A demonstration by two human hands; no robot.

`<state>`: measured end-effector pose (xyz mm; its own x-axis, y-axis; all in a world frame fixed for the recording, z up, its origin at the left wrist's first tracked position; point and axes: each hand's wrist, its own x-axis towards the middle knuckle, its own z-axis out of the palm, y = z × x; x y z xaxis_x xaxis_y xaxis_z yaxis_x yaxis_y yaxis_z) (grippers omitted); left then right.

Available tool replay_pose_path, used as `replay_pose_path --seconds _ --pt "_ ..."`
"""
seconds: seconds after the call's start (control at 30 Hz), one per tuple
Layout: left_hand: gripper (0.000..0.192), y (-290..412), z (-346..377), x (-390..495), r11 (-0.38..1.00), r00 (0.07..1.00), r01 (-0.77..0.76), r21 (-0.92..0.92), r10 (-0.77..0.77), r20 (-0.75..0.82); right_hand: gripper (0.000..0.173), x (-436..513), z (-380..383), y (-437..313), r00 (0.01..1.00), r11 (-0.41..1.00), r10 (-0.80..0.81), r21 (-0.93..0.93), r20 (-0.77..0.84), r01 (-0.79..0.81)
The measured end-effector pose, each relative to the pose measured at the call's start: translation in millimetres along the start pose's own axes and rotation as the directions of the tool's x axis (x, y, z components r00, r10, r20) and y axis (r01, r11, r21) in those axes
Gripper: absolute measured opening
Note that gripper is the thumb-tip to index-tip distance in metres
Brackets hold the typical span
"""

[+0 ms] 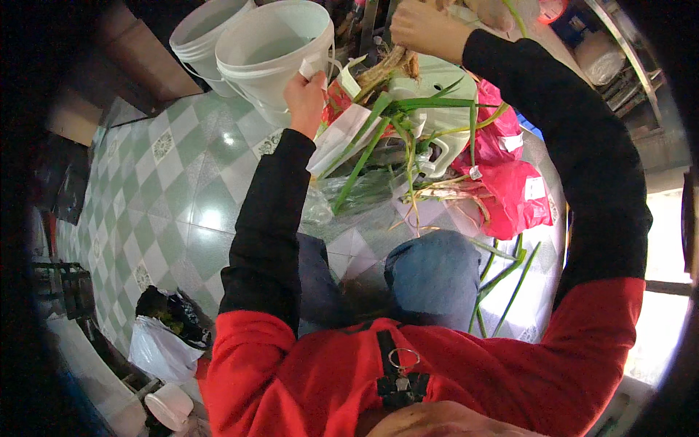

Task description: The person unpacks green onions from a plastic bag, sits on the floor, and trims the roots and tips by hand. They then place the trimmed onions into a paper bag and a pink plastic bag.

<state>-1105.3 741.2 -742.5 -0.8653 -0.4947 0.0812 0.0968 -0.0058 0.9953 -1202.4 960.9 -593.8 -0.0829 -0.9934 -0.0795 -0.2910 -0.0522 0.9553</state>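
My left hand pinches a small white slip beside the rim of a white plastic bucket. My right hand is at the top edge of the picture with its fingers curled; what it may hold is hidden. Just below it are the dry, stringy roots of a plant bunch. Long green leaves spread over a pale green plastic stool and a white sheet. Another rooted bunch lies on the floor, bearing a white tag.
A second white bucket stands at the upper left. Pink plastic bags lie right of the stool, clear plastic in front of it. Loose green leaves are beside my knee. A white bag sits on the tiled floor.
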Motion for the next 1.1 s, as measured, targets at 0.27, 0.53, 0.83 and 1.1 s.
replay_pose_path --seconds 0.27,0.53,0.83,1.1 --pt "0.015 -9 -6 1 0.987 0.997 -0.071 -0.142 0.073 0.011 0.024 45 7 -27 0.933 0.909 0.031 0.399 -0.359 0.123" --pt "0.025 -20 -14 4 0.961 0.997 -0.015 -0.277 0.037 0.072 0.010 99 20 -115 0.985 0.557 0.073 0.813 0.155 -0.169" --pt "0.026 -34 -17 12 0.982 0.956 -0.134 -0.133 0.164 0.243 0.029 15 36 -51 0.939 -0.139 0.195 0.956 0.282 -0.258" --pt "0.026 -27 13 -9 0.986 0.904 -0.165 0.024 0.141 0.404 0.021 -275 -78 -102 0.600 -0.413 0.380 0.709 0.704 -0.571"
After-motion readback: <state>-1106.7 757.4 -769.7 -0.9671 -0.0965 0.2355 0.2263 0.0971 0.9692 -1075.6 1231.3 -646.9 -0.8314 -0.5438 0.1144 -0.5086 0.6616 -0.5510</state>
